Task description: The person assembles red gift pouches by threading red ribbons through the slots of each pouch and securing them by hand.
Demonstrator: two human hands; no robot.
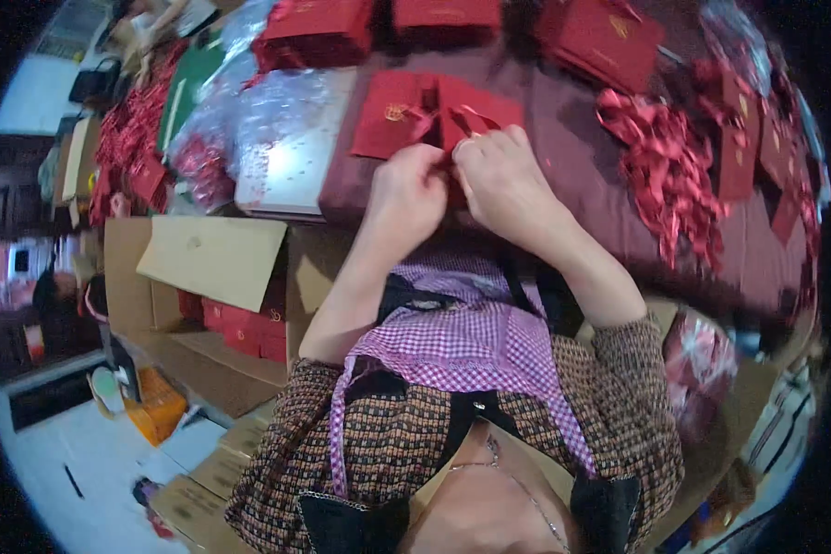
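Observation:
A red gift box (388,115) with a gold emblem lies on the cloth-covered table before me. Shiny red ribbon (468,118) rises from its middle, near both hands. My left hand (408,196) is closed in a pinch at the box's near edge, fingertips pressed together on the ribbon. Close beside it, my right hand (508,175) is closed too, its fingers curled round the ribbon. The hands nearly meet, and they hide the ribbon's ends and the near side of the box.
More red boxes (314,32) line the far side. Loose red ribbons (660,175) lie in a heap at right. Clear plastic wrap (282,102) covers the table's left part. Below it, an open cardboard carton (222,355) holds several red boxes. An orange crate (154,406) stands on the floor.

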